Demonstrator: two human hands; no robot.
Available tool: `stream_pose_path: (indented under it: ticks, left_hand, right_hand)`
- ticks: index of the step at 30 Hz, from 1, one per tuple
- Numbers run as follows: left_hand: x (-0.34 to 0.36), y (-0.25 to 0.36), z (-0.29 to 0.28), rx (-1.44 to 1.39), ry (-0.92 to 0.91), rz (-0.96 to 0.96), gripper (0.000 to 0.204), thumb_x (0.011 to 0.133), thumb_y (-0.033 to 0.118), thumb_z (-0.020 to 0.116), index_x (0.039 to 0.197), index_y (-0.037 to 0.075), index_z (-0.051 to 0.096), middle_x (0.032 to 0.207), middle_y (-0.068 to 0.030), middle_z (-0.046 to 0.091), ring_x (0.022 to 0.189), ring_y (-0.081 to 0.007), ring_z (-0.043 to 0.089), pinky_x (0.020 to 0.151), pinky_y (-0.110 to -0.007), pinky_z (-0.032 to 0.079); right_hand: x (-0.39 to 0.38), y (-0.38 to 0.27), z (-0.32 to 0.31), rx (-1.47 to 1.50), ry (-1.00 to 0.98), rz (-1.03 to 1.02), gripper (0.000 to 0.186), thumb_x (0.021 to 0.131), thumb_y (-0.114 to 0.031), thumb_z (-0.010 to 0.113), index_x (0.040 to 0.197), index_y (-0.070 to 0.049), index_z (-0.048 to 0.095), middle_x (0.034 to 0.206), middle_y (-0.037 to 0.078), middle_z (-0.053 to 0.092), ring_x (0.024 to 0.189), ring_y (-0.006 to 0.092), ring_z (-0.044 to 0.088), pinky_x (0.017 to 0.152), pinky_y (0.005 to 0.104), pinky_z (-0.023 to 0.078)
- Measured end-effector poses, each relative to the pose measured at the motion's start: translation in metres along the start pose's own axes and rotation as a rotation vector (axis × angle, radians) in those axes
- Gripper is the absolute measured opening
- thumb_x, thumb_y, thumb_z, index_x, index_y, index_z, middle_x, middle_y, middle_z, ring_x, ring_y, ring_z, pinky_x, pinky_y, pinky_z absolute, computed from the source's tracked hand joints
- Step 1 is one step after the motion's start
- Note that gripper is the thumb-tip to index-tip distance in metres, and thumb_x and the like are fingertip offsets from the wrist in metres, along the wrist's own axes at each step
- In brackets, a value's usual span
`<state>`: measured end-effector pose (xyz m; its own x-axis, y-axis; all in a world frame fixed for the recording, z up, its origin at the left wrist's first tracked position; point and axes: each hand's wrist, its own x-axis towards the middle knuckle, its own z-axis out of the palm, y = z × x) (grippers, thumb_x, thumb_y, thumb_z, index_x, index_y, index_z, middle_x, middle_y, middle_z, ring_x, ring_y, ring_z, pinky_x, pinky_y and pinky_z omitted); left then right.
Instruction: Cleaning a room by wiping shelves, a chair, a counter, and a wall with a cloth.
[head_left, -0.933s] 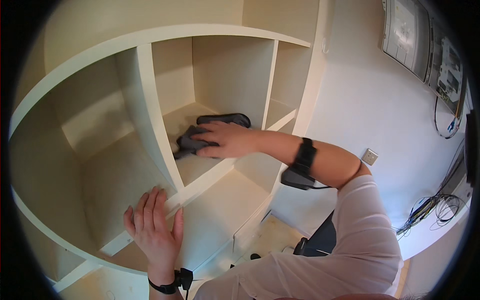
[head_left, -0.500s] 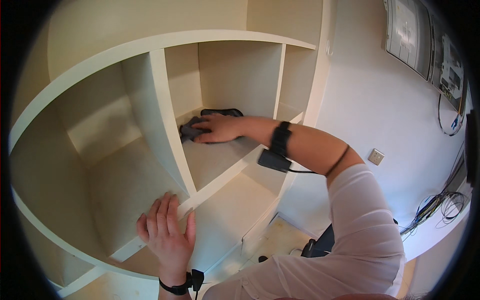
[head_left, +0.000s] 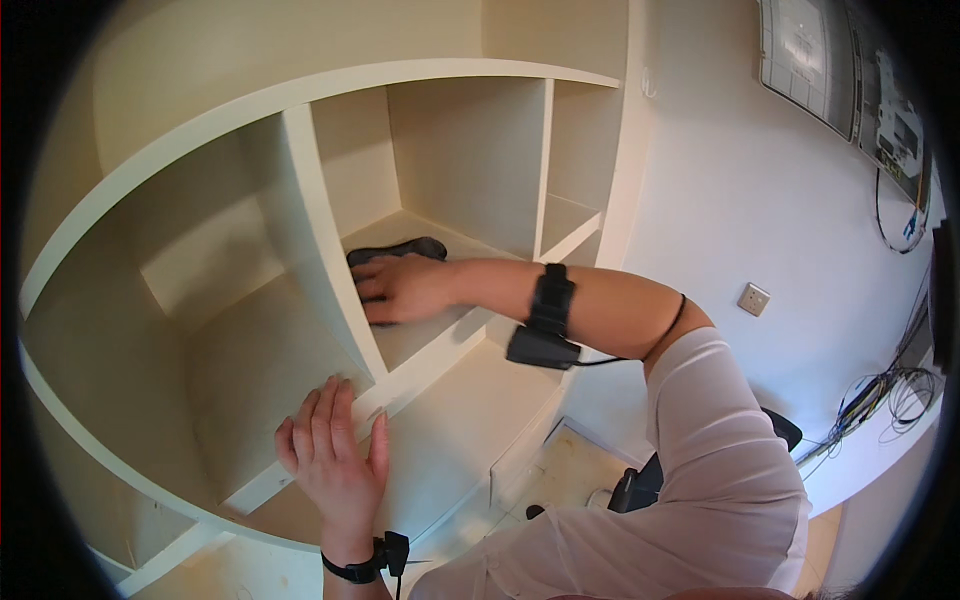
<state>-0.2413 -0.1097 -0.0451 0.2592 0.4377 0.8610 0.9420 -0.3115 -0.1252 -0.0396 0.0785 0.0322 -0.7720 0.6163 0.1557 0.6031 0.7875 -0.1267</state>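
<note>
My right hand [head_left: 400, 289] presses on a dark cloth [head_left: 380, 312] on the floor of the middle compartment [head_left: 460, 150], beside its left divider; the cloth is mostly hidden beneath my fingers. A black elongated item [head_left: 420, 247] shows just behind that hand, partly covered. My left hand [head_left: 335, 460] rests with fingers stretched out on the front ledge of the left compartment [head_left: 230, 380], near the foot of the divider [head_left: 330, 240]. Each wrist or forearm carries a black strapped device.
Cream curved shelving surrounds both hands. On the white wall at right are a socket [head_left: 754, 299], two open panels [head_left: 805, 60] with wiring, and coiled cables [head_left: 895, 400]. A dark object [head_left: 635, 485] sits low behind my right arm, above a tiled floor [head_left: 570, 460].
My right hand with the cloth has moved left, closer to the divider, after shifting back deeper into the compartment. My left hand sits slightly further right in the picture, still on the ledge.
</note>
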Motion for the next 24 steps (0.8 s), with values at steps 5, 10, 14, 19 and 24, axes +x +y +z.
stream_pose_path:
  ticks: [5, 10, 14, 19, 24]
  left_hand:
    - [0.002, 0.004, 0.000, -0.020, -0.012, 0.003, 0.047, 0.093, 0.036, 0.066, 0.130, 0.008, 0.056, 0.130, -0.0063, 0.062, 0.123, -0.0255, 0.055, 0.107, -0.050, 0.033]
    - [0.004, 0.005, -0.001, -0.004, -0.017, 0.016, 0.047, 0.094, 0.036, 0.065, 0.130, 0.008, 0.056, 0.130, -0.0073, 0.062, 0.122, -0.0257, 0.056, 0.106, -0.050, 0.034]
    - [0.002, 0.002, -0.002, -0.003, 0.000, 0.024, 0.045, 0.094, 0.036, 0.065, 0.129, 0.008, 0.056, 0.128, -0.0069, 0.062, 0.120, -0.0253, 0.057, 0.104, -0.049, 0.036]
    - [0.001, 0.003, 0.001, -0.013, 0.023, 0.032, 0.045, 0.094, 0.035, 0.066, 0.129, 0.009, 0.055, 0.129, -0.0059, 0.062, 0.120, -0.0245, 0.056, 0.103, -0.047, 0.036]
    - [0.002, 0.005, -0.002, -0.013, 0.006, 0.031, 0.045, 0.093, 0.034, 0.066, 0.130, 0.010, 0.055, 0.130, -0.0055, 0.061, 0.122, -0.0241, 0.055, 0.103, -0.047, 0.036]
  right_hand:
    - [-0.080, -0.035, -0.016, -0.022, 0.042, -0.090, 0.052, 0.104, -0.048, 0.040, 0.121, -0.004, 0.064, 0.150, 0.026, 0.041, 0.141, 0.0440, 0.034, 0.109, 0.0531, 0.035]
    - [-0.091, -0.023, -0.017, 0.028, 0.029, -0.057, 0.062, 0.101, -0.057, 0.040, 0.137, -0.008, 0.057, 0.154, 0.022, 0.038, 0.145, 0.0403, 0.030, 0.110, 0.0560, 0.034]
    - [-0.057, -0.009, -0.020, -0.001, 0.004, -0.016, 0.062, 0.101, -0.053, 0.044, 0.138, -0.004, 0.055, 0.151, 0.026, 0.040, 0.143, 0.0425, 0.032, 0.115, 0.0490, 0.032]
    - [0.013, 0.049, -0.017, -0.065, -0.074, 0.196, 0.075, 0.096, -0.064, 0.041, 0.148, -0.011, 0.047, 0.156, 0.022, 0.036, 0.147, 0.0407, 0.027, 0.118, 0.0496, 0.028]
    - [0.052, 0.051, -0.018, -0.050, -0.091, 0.366, 0.071, 0.095, -0.066, 0.038, 0.152, -0.023, 0.043, 0.159, 0.016, 0.034, 0.150, 0.0396, 0.021, 0.118, 0.0586, 0.023]
